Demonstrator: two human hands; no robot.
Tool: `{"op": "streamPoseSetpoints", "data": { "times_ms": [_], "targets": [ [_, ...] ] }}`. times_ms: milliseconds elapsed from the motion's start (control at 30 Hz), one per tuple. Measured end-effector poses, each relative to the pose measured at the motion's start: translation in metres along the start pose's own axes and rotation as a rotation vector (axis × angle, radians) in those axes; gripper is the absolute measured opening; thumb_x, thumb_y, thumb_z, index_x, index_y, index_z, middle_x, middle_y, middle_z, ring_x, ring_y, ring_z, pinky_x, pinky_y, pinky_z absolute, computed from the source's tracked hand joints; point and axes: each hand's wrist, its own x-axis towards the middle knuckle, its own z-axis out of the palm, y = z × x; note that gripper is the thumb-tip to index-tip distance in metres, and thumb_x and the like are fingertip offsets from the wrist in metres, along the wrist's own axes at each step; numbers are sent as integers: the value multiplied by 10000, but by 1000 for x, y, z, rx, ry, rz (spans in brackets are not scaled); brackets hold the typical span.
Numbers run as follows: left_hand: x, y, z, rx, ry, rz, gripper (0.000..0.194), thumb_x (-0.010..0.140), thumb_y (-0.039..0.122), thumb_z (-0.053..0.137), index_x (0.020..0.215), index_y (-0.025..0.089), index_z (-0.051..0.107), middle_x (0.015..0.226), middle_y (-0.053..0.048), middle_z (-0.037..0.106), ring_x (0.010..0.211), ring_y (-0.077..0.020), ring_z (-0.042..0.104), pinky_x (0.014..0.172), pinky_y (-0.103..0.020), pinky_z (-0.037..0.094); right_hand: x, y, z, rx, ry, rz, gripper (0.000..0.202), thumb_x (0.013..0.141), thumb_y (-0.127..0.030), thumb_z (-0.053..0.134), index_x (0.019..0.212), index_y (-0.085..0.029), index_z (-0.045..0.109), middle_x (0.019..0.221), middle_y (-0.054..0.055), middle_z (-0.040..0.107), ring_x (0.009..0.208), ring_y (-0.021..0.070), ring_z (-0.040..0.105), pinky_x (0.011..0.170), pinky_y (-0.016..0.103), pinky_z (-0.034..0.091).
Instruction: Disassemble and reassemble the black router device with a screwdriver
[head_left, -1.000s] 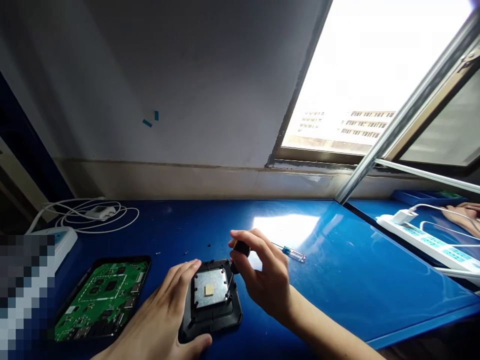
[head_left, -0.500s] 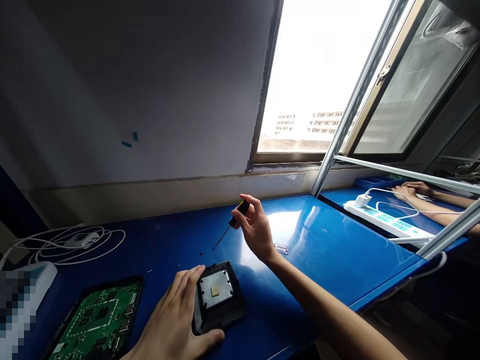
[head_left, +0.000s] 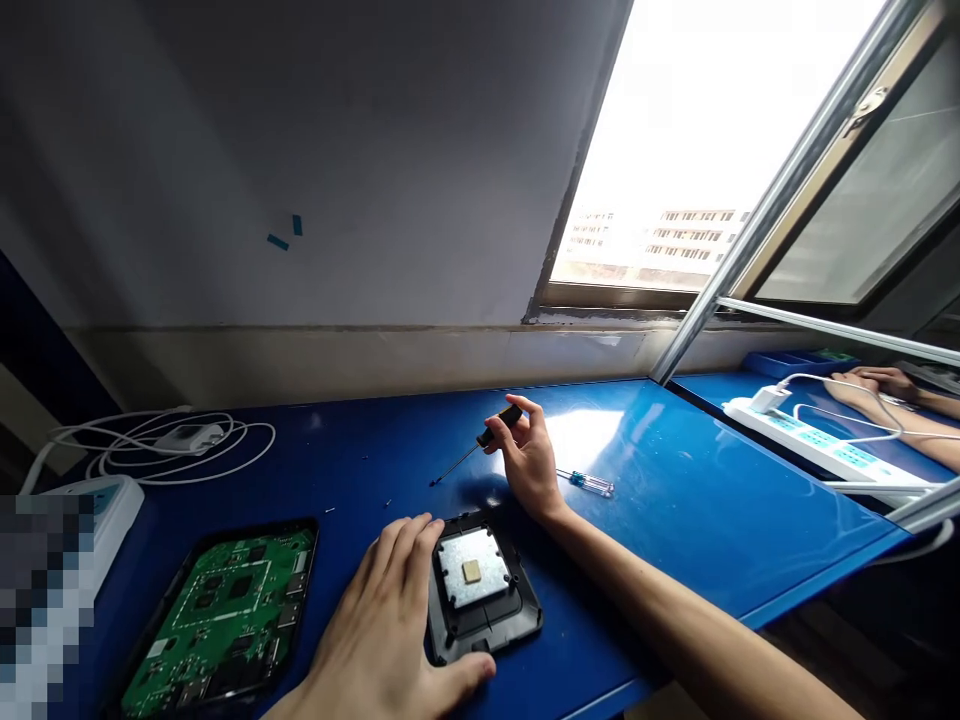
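Screwdriver (head_left: pixel 480 447) is the tool in hand, a thin one with a black and yellow handle, held above the blue table (head_left: pixel 675 520) behind the black cover (head_left: pixel 484 585). Its long axis runs slantwise: the tip points down and left, close over the table, and the handle rises to the right into the right hand (head_left: pixel 529 455).

From the left: a white power strip (head_left: pixel 105 505) and coiled white cable (head_left: pixel 172 440) sit at the far edge. Next comes a green board (head_left: pixel 225 610) in a black tray. Just beside it the left hand (head_left: pixel 390 620) lies flat, fingers spread, palm down on the table, thumb and fingertips touching the cover's left and front edges. That cover bears a square metal plate (head_left: pixel 472 570). A few dark specks, perhaps screws, dot the table behind. The right hand's fingers are curled closed round the handle. Past it lies a second, clear-handled driver (head_left: pixel 589 483), well apart from the cover. Farther right, another person's hands (head_left: pixel 877 385) rest by a second strip (head_left: pixel 817 450).
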Motion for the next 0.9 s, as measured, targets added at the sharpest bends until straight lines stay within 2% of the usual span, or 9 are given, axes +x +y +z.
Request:
{"op": "streamPoseSetpoints", "data": {
  "times_ms": [167, 400, 567, 733, 900],
  "targets": [
    [0, 10, -7, -3, -33, -28, 994, 757, 539, 712, 1579, 98, 367, 1655, -215, 372, 1547, -443, 289, 1251, -659, 288, 0, 3, 1, -4, -7, 1, 540, 891, -569, 699, 1248, -222, 492, 828, -19, 714, 611, 165, 716, 636, 341, 597],
    [-1, -3, 2, -40, 90, 14, 927, 749, 539, 753, 1533, 187, 404, 1594, -186, 454, 1499, -447, 365, 1200, -676, 366, 2, -3, -4, 32, 28, 24, 587, 860, -590, 721, 1251, -222, 483, 837, -17, 719, 608, 164, 712, 634, 358, 619],
    [-1, -6, -2, -103, 130, 12, 882, 751, 483, 799, 1499, 221, 412, 1537, -161, 496, 1463, -409, 422, 1197, -631, 396, -1, -9, -9, 85, 22, 68, 618, 840, -588, 745, 1257, -220, 475, 846, -16, 721, 617, 159, 709, 607, 349, 630],
    [-1, -7, -3, -132, 153, -18, 882, 728, 468, 836, 1463, 210, 422, 1507, -165, 498, 1445, -393, 444, 1204, -610, 394, -9, -16, -12, 132, -56, 146, 593, 840, -562, 760, 1242, -211, 501, 824, -10, 732, 632, 155, 706, 586, 321, 610],
    [1, -8, -4, -138, 170, -9, 821, 723, 476, 845, 1406, 240, 457, 1500, -140, 507, 1442, -389, 452, 1202, -604, 404, -16, -23, -9, 167, -168, 210, 558, 843, -539, 768, 1226, -208, 533, 817, -20, 732, 550, 119, 659, 581, 308, 580]
  ]
}}
